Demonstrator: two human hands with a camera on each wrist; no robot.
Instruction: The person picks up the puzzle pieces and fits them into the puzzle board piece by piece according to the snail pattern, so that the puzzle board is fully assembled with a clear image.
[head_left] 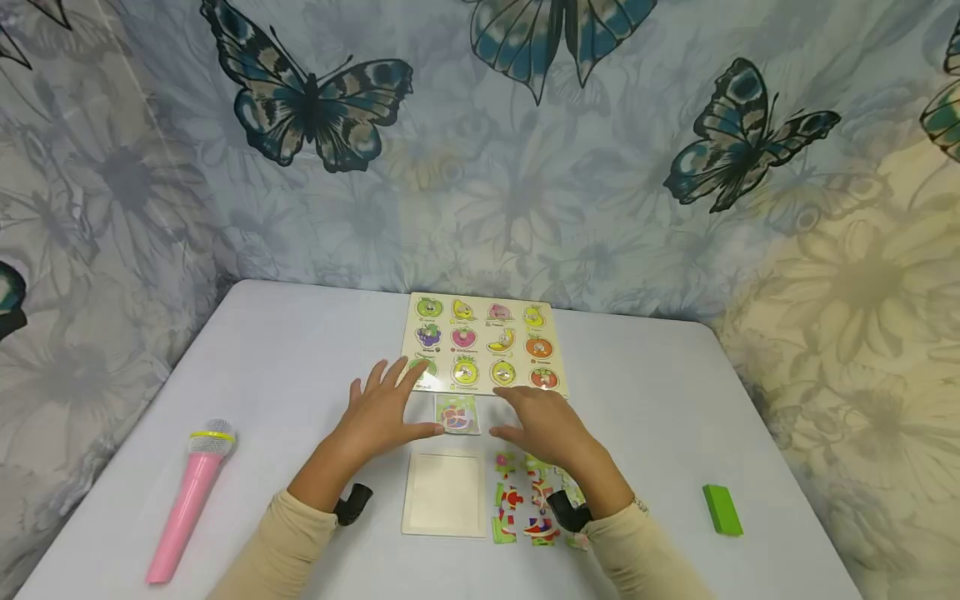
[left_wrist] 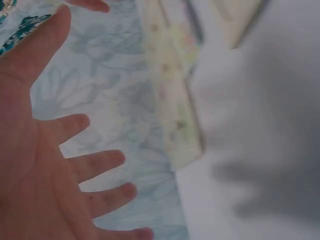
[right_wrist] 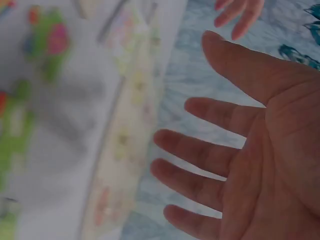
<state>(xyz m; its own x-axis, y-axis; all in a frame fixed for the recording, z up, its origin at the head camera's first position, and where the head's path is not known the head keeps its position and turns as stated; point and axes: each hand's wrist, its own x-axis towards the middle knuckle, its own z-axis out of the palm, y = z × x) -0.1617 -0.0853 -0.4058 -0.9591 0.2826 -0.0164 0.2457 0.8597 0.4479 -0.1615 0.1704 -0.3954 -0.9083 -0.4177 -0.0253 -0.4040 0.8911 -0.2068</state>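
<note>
My left hand (head_left: 381, 414) hovers with spread fingers near the lower left of a fruit picture board (head_left: 483, 343). Across from it, my right hand (head_left: 545, 423) is held over the board's lower right, its fingers apart and nothing in them. Between the two hands lies a small colourful picture square (head_left: 457, 414) in what looks like clear wrapping. In the left wrist view the left palm (left_wrist: 35, 160) faces inward, holding nothing. The right wrist view shows the right palm (right_wrist: 280, 165) bare too. Below the hands are a blank cream tray (head_left: 445, 495) and several loose puzzle pieces (head_left: 507, 500), partly hidden by the right wrist.
A pink toy microphone (head_left: 192, 500) lies at the table's left side. Over on the right is a green block (head_left: 722, 510). The white table (head_left: 645, 375) meets a butterfly-patterned backdrop (head_left: 517, 192) at its far edge. A black wrist camera (head_left: 352, 504) sits at the left wrist.
</note>
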